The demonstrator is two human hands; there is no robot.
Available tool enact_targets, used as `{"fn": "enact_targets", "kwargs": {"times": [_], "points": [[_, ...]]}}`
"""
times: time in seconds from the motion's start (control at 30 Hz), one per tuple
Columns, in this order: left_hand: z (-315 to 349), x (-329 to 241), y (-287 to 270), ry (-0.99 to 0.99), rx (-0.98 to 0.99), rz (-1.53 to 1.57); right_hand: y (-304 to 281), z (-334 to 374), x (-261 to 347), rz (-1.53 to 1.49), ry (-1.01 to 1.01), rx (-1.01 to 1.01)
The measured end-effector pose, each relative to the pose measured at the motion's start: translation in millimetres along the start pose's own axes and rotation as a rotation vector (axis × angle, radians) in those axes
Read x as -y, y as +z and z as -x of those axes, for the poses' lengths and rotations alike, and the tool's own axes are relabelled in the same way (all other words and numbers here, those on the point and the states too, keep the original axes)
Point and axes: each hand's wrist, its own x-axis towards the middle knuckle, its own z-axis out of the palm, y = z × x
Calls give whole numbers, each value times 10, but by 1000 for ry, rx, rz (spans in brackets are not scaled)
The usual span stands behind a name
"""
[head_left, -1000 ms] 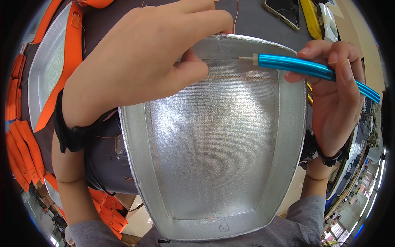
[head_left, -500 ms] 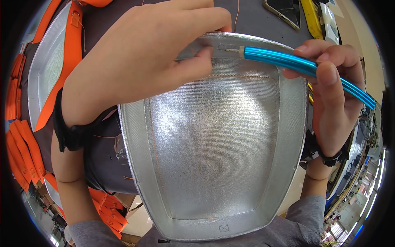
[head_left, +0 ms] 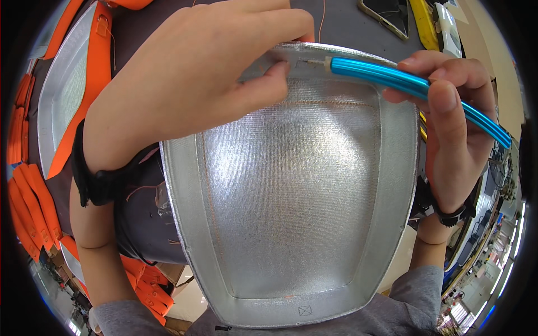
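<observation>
A silver, foil-faced stitched panel (head_left: 291, 196) with raised edges fills the middle of the view, upright before me. My left hand (head_left: 207, 73) pinches its far rim, thumb on the silver face and fingers over the outside. My right hand (head_left: 454, 106) is closed around a slim, shiny blue-handled tool (head_left: 381, 78). A pale collar and a thin metal tip stick out of the handle's left end. The tip lies at a small stitched rectangle (head_left: 305, 64) near the far rim, just right of my left thumb; whether it touches the fabric I cannot tell.
A similar silver piece with an orange strap (head_left: 95, 84) lies at the left. Several orange straps (head_left: 33, 207) are stacked beyond it. At the back right are a phone (head_left: 386, 17) and a yellow tool (head_left: 424, 25), on a dark table surface (head_left: 336, 25).
The blue tool's tip end has risen slightly toward the far rim, and the right fingers have shifted a little with it. My left hand and the panel are nearly unmoved.
</observation>
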Motion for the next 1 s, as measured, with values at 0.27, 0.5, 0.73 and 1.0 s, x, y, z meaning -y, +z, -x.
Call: {"fn": "enact_targets", "kwargs": {"times": [0.27,0.5,0.73,1.0], "points": [[7,5,0,-4,-2,7,14,1,-2,7,5,-17],[0,6,0,-3,1,9,40,0,13,-2,7,-26],[2,-1,-2,-4,0,9,29,1,3,9,0,-24],[1,2,-4,-5,3,25,24,-9,-3,19,9,-16]]}}
